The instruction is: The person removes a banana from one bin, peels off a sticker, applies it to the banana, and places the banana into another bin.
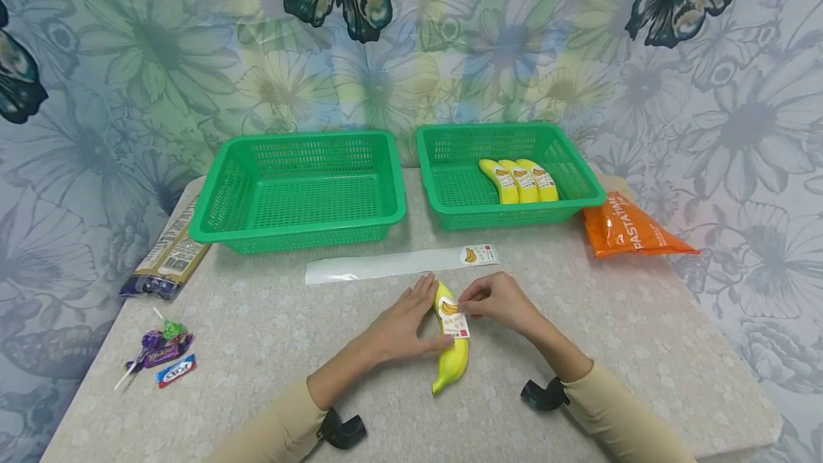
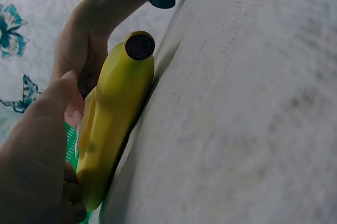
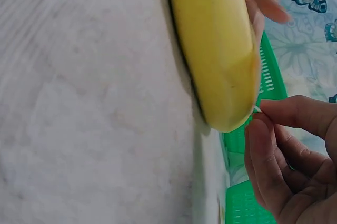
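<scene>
A yellow banana (image 1: 453,349) lies on the table near the front, with a white sticker (image 1: 454,316) bearing a banana picture across its upper part. My left hand (image 1: 406,324) rests against the banana's left side with straight fingers, steadying it (image 2: 113,119). My right hand (image 1: 491,300) pinches the sticker's edge between thumb and fingertips (image 3: 263,116) at the banana's (image 3: 216,50) top end. A long white backing strip (image 1: 398,264) with one more sticker lies just beyond the hands.
Two green baskets stand at the back: the left one (image 1: 298,191) holds nothing, the right one (image 1: 508,171) holds three stickered bananas (image 1: 521,180). An orange pasta bag (image 1: 626,228) lies at right. A dark packet (image 1: 168,254) and sweets (image 1: 161,350) lie at left.
</scene>
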`<state>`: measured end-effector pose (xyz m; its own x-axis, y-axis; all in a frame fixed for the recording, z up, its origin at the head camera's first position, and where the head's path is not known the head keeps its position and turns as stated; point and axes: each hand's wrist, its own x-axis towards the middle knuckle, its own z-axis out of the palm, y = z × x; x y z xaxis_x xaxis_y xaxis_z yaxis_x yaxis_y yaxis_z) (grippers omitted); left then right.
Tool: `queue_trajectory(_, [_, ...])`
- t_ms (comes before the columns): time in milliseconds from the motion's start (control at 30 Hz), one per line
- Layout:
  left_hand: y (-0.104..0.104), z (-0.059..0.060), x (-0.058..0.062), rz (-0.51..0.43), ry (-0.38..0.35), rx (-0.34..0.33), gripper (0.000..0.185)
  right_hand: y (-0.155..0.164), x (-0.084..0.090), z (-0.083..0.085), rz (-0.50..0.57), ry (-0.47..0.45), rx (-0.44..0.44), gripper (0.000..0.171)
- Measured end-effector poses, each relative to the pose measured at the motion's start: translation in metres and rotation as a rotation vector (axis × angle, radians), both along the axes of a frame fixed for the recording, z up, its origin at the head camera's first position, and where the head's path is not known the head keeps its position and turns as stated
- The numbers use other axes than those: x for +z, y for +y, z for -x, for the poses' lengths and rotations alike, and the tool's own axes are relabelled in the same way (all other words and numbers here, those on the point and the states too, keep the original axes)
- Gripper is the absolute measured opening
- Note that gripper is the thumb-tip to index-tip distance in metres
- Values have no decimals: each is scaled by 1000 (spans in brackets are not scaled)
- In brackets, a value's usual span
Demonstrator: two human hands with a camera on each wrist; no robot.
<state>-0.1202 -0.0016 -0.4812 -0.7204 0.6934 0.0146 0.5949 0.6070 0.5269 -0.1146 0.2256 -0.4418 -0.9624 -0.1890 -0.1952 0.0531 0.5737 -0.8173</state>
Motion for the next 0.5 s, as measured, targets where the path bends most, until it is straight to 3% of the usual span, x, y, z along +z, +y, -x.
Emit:
queue_trajectory(233, [2, -1, 0, -3, -13, 35, 94, 3, -13, 6, 57, -78, -50, 15])
queue_trajectory(500, [2, -2, -1, -3, -14, 26, 95, 5, -22, 11, 147, -196, -73, 23])
